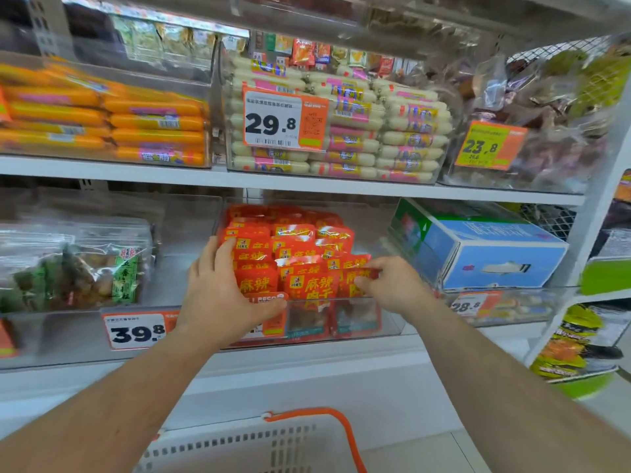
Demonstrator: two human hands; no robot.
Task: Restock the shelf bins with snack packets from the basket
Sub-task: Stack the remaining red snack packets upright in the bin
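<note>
Several red snack packets (293,247) with yellow lettering fill a clear shelf bin (389,322) on the lower shelf. My left hand (218,291) lies against the left side of the front packets, fingers straight up and thumb along the bin's front rim. My right hand (392,285) pinches the top edge of the front right red packet (355,279) inside the bin. The white basket (246,445) with an orange handle (345,428) sits below, its inside hidden from view.
A blue and green carton (478,247) stands right of the bin. Clear bags of green-labelled snacks (78,268) fill the bin on the left. The upper shelf holds orange sausages (102,114), white sausages (358,131) and price tags. A white upright post (587,233) closes the right side.
</note>
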